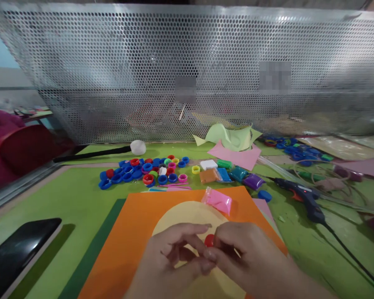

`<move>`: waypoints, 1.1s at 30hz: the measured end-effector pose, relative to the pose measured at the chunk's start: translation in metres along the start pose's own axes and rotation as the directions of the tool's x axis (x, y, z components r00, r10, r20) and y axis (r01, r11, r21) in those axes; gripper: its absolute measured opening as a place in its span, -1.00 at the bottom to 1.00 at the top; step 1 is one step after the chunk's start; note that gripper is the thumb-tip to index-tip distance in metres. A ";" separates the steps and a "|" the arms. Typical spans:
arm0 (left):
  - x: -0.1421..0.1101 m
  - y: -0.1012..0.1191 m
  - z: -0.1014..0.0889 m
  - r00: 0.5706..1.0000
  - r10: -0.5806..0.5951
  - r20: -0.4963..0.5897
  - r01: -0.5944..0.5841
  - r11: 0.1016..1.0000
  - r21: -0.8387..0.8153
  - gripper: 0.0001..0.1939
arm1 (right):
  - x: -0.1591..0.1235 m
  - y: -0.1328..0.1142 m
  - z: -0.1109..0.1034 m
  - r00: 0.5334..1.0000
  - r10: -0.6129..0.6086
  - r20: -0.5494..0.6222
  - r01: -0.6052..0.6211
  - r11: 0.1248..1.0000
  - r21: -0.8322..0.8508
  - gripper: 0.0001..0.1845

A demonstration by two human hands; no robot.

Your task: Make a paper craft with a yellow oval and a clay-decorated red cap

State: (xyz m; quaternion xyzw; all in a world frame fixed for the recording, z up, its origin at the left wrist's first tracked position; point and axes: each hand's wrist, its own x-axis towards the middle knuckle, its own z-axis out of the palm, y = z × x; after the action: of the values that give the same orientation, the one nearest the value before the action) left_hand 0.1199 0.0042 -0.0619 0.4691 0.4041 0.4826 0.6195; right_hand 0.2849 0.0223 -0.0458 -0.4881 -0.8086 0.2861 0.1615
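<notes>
Over a pale yellow paper circle [174, 216] on orange paper [118, 245], my two hands meet at the fingertips. My right hand [249, 253] pinches a small, shiny red round piece [209, 240]; fingers cover part of it, so whether it is a cap or clay I cannot tell. Thumb and bent fingers of my left hand [174, 253] come together just below the red piece, its index finger stretched above; what they grip is hidden. Just beyond the hands lies a clear packet of pink clay [218, 201].
Bottle caps [127, 172] lie behind the paper, beside coloured clay packets [238, 173]. A glue gun [305, 199] with its cord lies right, a phone [21, 253] left. Crumpled green paper [230, 137] and a white-tipped black stick [96, 153] lie before a perforated metal panel [127, 74].
</notes>
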 end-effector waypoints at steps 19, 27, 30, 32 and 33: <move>0.024 0.013 -0.016 0.978 -0.037 -0.206 0.089 0.964 0.251 -0.80 | 0.007 0.018 0.001 0.991 0.099 0.095 -0.078 0.975 -0.207 -0.70; 0.021 0.006 -0.018 0.988 -0.013 -0.151 0.060 0.949 0.309 -0.83 | 0.008 0.020 0.004 0.988 0.083 0.128 -0.046 0.962 -0.270 -0.81; 0.019 0.009 -0.015 0.988 -0.025 -0.155 0.077 0.938 0.338 -0.84 | 0.009 0.019 0.004 0.989 0.066 0.135 -0.023 0.953 -0.301 -0.84; 0.019 0.010 -0.014 0.984 -0.046 -0.171 0.102 0.937 0.335 -0.85 | 0.010 0.018 0.004 0.987 0.062 0.151 -0.011 0.950 -0.312 -0.85; 0.019 0.010 -0.014 0.982 -0.052 -0.180 0.111 0.937 0.330 -0.86 | 0.010 0.018 0.003 0.986 0.065 0.154 -0.014 0.949 -0.315 -0.85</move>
State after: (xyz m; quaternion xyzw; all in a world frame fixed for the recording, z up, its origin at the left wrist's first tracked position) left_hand 0.1085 0.0265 -0.0559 0.5089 0.5512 0.4176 0.5126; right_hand 0.2906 0.0363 -0.0595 -0.4987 -0.8442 0.1964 0.0100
